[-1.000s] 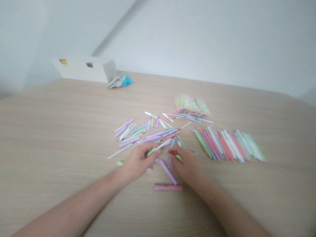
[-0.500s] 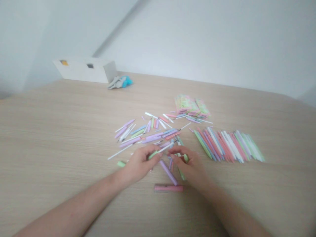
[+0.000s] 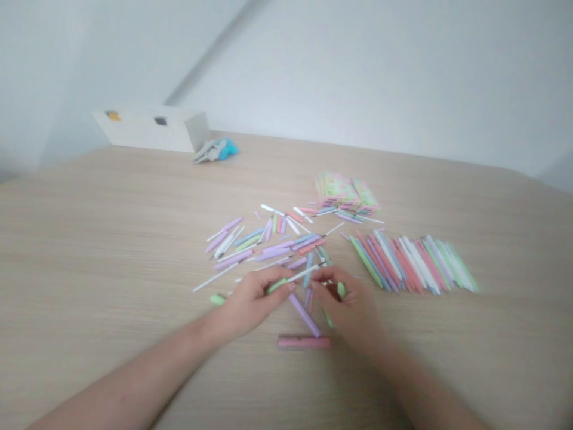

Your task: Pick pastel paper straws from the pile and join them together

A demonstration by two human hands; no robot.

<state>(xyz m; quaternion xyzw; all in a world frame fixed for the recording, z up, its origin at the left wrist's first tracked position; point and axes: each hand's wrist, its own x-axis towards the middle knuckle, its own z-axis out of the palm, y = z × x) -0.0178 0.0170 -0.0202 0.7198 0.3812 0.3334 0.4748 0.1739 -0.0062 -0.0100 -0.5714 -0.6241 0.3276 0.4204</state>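
Observation:
My left hand (image 3: 250, 301) is closed on a green pen barrel (image 3: 278, 285). A white pen refill (image 3: 302, 273) with a dark tip sticks out of it toward my right hand (image 3: 356, 307). The right fingers are curled round a green pen part (image 3: 341, 291), mostly hidden in the hand, and its fingertips are close to the refill. Below the hands lie a purple pen barrel (image 3: 305, 315) and a pink barrel (image 3: 304, 342). Loose barrels, caps and refills are scattered just beyond, among them a blue piece (image 3: 308, 269).
At right, a row of assembled-looking pastel pens (image 3: 414, 263) lies side by side. Behind the loose parts are stacked printed packs (image 3: 342, 190). A white box (image 3: 150, 131) with cut-outs stands at the back left, with grey-and-blue gloves (image 3: 215, 150) beside it on the wooden table (image 3: 111, 239).
My hands have shifted slightly, and the refill between them shows more fully, its dark tip now visible above the right fingers. The camera view has moved a little.

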